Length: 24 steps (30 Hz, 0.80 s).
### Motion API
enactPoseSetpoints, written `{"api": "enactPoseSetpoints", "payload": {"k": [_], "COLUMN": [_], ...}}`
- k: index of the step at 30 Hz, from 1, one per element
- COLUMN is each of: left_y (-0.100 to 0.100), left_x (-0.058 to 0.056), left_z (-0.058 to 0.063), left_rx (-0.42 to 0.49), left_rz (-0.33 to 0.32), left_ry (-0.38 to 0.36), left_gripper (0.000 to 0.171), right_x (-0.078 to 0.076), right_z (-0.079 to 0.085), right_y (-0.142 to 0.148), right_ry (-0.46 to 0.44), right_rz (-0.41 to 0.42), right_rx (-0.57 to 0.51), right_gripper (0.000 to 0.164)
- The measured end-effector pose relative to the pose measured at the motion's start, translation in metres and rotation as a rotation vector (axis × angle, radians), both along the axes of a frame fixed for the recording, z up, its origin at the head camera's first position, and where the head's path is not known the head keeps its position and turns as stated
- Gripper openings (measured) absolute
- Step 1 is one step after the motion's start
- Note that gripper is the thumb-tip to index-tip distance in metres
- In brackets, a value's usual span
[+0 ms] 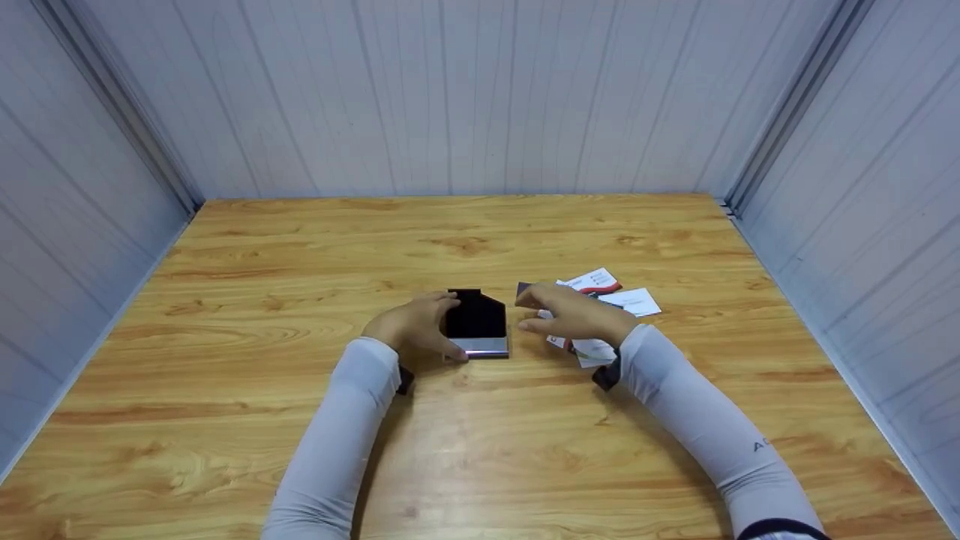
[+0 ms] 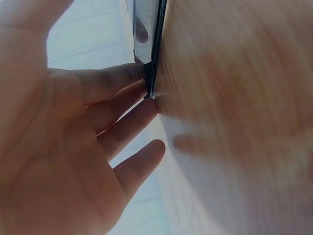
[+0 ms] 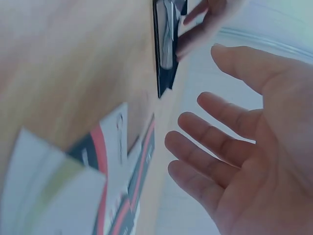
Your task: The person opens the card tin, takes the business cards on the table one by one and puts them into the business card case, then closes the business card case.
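Observation:
A business card case (image 1: 477, 319) lies opened on the table, its black inside facing up and a shiny metal strip along the near edge. My left hand (image 1: 416, 324) holds it at the left side, thumb by the near corner and fingers by the far one. In the left wrist view, fingertips (image 2: 149, 105) touch the case's black edge (image 2: 151, 73). My right hand (image 1: 574, 311) hovers to the right of the case, fingers apart and holding nothing. Beneath and beyond it lie several business cards (image 1: 636, 301), partly hidden by the hand; red, white and dark ones (image 3: 115, 147) overlap in the right wrist view.
The wood-grain table (image 1: 225, 420) reaches back to a pale panelled wall (image 1: 480, 97). Similar walls stand at the left (image 1: 67, 225) and right (image 1: 870, 225). A dark wrist device (image 1: 606, 373) sits under the right wrist.

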<state>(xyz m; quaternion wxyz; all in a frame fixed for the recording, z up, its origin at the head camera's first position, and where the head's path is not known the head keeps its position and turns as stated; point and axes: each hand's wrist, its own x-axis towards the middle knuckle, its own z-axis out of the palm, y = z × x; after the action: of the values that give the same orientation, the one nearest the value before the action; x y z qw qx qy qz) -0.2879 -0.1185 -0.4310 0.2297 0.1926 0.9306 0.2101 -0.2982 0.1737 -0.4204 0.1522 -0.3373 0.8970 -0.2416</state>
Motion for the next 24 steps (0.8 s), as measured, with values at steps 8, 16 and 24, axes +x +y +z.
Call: {"api": "enactPoseSetpoints", "payload": {"k": [8, 16, 24], "left_y": [-0.001, -0.003, -0.008], "left_x": [-0.001, 0.000, -0.001], "left_z": [-0.001, -0.004, -0.003], "left_rx": [0.013, 0.055, 0.095], "left_rz": [0.000, -0.020, -0.047], "left_ry": [0.024, 0.014, 0.010], "left_gripper": [0.106, 0.106, 0.098], "right_x": [-0.008, -0.015, -0.025], "right_z": [0.013, 0.023, 0.024], "right_y": [0.026, 0.063, 0.087], "right_ry": [0.012, 0.049, -0.010], "right_rz": [-0.053, -0.144, -0.220], "right_rx": [-0.027, 0.021, 0.098], "right_gripper": [0.054, 0.049, 0.045]}}
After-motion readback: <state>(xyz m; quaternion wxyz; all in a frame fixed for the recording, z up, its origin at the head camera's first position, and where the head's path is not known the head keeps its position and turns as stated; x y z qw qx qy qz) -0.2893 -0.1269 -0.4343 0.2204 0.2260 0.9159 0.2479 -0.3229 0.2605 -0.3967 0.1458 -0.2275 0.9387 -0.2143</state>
